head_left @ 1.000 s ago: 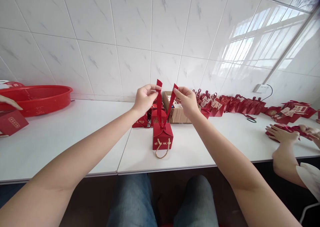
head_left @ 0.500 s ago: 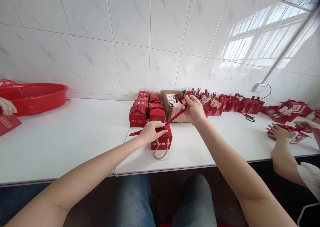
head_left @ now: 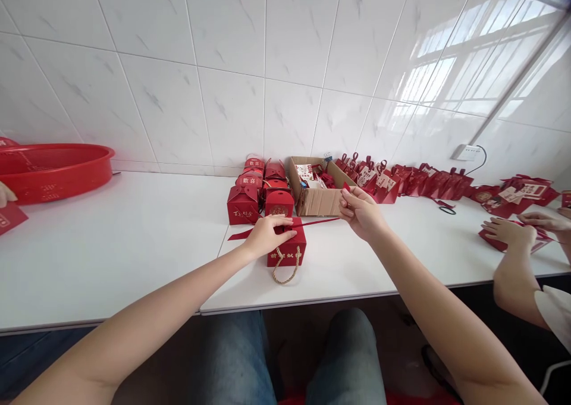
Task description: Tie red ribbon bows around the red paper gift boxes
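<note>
Red box [head_left: 286, 256] on wht worktop [head_left: 156, 244], near front edge, under L hand [head_left: 267, 236]. Gold chars on front: "前" & "似" legible, others partly behind cord handle [head_left: 284, 282]. Rear red boxes [head_left: 248, 181] marked "歡喜". R hand [head_left: 360, 210]: fingers closed, pinching 1 end of red ribbon [head_left: 320, 222]. L hand: thumb & fingers part-spread; grip on ribbon can't be told. Backdrop: wht marbled tile wall [head_left: 232, 24], w/ window reflection [head_left: 428, 78] at R.

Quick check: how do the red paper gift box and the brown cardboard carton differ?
The red paper gift box is smaller than the brown cardboard carton. The gift box has a twisted beige rope handle; the carton shows none. The left hand is at the gift box's top; the carton stands open, printed cards inside. Both stand on the white table.
</note>
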A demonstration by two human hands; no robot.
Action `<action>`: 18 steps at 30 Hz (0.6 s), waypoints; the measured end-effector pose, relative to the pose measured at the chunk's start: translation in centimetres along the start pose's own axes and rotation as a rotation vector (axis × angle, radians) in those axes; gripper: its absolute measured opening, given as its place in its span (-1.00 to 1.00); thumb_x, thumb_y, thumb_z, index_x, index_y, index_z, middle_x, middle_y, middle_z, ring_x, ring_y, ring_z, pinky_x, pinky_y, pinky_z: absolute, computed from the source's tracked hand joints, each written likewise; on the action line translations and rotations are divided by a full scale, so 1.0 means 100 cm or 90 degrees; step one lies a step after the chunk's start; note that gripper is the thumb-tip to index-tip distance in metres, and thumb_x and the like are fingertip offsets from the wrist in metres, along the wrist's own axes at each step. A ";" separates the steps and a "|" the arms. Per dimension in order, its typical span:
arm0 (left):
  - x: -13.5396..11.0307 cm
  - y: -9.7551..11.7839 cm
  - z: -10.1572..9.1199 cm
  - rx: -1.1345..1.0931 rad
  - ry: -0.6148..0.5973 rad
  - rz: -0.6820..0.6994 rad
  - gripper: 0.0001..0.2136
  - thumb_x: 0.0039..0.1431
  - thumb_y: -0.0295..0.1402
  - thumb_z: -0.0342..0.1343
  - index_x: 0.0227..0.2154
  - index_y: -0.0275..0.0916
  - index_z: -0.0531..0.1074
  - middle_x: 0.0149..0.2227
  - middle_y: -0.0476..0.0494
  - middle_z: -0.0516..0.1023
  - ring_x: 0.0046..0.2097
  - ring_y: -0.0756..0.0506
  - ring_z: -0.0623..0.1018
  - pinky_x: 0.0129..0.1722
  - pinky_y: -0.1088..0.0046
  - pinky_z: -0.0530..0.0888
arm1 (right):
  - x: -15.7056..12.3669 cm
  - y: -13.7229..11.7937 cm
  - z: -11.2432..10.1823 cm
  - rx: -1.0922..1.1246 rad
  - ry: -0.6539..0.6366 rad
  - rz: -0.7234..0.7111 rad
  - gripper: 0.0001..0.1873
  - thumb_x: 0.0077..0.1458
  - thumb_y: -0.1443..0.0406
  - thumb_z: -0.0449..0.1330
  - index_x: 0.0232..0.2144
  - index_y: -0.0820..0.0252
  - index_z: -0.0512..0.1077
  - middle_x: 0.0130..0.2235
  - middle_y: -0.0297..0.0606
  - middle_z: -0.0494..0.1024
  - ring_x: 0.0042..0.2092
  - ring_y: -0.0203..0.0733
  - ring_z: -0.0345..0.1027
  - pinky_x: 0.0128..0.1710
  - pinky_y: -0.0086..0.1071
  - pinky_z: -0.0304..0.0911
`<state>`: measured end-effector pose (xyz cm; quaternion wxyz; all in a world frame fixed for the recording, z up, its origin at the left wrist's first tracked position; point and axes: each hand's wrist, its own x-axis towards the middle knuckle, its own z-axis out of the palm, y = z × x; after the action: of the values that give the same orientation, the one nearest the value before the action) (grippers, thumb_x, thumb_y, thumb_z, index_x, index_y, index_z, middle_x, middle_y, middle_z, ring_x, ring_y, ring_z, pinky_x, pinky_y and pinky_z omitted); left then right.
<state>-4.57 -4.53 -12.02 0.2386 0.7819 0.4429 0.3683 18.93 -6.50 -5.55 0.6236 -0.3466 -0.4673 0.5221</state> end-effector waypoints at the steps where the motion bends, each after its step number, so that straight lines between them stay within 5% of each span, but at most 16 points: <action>1: 0.000 0.000 0.000 0.000 0.001 0.001 -0.66 0.02 -0.13 0.20 -0.16 -0.15 0.55 -0.04 -0.12 0.57 0.09 -0.22 0.47 0.13 0.23 0.37 | -0.001 0.001 -0.002 -0.001 0.002 0.002 -0.60 -0.18 0.18 0.40 -0.54 0.15 0.22 -0.59 -0.50 0.27 -0.64 -0.51 -0.06 -0.68 -0.54 -0.07; 18: 0.003 0.001 -0.001 0.017 -0.016 -0.005 -0.67 0.00 -0.13 0.21 -0.20 -0.17 0.56 -0.01 -0.16 0.55 0.11 -0.22 0.45 0.15 0.24 0.33 | -0.016 0.009 -0.015 0.034 -0.007 0.051 -0.61 -0.22 0.23 0.43 -0.54 0.17 0.25 -0.60 -0.50 0.24 -0.63 -0.51 -0.07 -0.66 -0.56 -0.09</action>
<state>-4.48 -4.28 -11.81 0.2353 0.7877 0.4477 0.3518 20.06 -7.77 -7.18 0.6085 -0.3452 -0.4425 0.5610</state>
